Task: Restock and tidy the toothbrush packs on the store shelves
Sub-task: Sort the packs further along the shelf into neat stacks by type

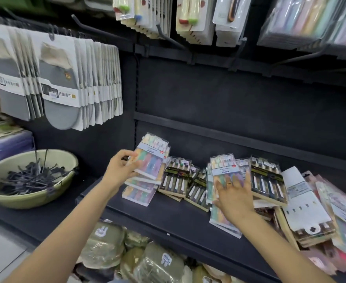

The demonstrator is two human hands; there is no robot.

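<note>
My left hand (120,170) grips a pastel toothbrush pack (151,156), holding it tilted on top of a leaning stack of like packs (138,192) at the left of the black shelf (168,217). My right hand (234,198), a ring on one finger, lies with straight spread fingers on another pastel pack (225,169) atop a second stack (223,221). Between the two stacks lie dark toothbrush packs (176,177), and more dark packs (267,178) lie right of my right hand.
A jumbled heap of mixed packs (315,209) fills the shelf's right end. A green basin of black hooks (28,178) stands at the left. Grey cloth packs (61,82) hang above it; more toothbrush packs (147,13) hang overhead. Wrapped green items (110,246) sit below the shelf.
</note>
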